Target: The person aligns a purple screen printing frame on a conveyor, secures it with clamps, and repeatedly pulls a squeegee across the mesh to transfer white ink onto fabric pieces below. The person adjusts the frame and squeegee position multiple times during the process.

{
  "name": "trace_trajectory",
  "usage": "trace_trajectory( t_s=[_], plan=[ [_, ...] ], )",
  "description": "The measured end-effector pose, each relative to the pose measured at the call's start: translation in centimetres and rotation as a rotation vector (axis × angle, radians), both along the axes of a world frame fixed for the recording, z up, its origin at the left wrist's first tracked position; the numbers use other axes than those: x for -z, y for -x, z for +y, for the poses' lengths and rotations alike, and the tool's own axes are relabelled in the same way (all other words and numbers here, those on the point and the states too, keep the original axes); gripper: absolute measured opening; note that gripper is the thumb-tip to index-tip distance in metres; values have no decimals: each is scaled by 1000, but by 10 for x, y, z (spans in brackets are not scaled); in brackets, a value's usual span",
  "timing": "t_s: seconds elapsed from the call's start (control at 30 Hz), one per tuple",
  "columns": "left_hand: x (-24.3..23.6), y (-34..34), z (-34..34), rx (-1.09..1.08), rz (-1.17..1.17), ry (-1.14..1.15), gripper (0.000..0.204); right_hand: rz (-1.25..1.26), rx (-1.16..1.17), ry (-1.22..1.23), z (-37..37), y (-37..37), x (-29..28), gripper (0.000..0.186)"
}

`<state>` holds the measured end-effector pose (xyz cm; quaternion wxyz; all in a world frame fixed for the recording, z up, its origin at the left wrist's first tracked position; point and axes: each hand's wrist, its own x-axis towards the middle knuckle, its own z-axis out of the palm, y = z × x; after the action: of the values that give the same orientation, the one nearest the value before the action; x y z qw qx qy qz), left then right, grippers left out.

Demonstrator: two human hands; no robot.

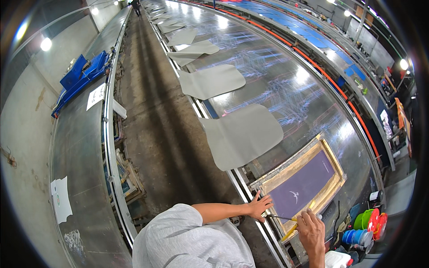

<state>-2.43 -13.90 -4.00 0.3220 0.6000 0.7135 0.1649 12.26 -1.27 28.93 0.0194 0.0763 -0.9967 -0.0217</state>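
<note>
Wooden-framed printing screen with purple mesh lies at the near edge of the long glossy print table, left hand spread flat on its corner, right hand clenched around a thin yellow-handled tool; steady pressure there should stop the frame creeping.

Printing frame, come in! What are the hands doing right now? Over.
Left hand spread flat on the wooden printing frame's near corner. Right hand gripping a thin tool at its near edge. Grey fabric piece lies just beyond, apart.
</note>
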Motion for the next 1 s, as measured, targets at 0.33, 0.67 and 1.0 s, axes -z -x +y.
trace_trajectory(
  t_s=[0.33, 0.67, 1.0],
  plan=[
    [-7, 3, 3, 20, -19, 33, 110, -81, 748, 601, 18, -14, 55, 32],
    [5, -2, 0, -20, -4, -32, 114, 857, 846, 3000, -18, -28, 123, 38],
    [1, -2, 8, 18, 37, -4, 110, 274, 458, 388, -11, -42, 61, 36]
  ],
)
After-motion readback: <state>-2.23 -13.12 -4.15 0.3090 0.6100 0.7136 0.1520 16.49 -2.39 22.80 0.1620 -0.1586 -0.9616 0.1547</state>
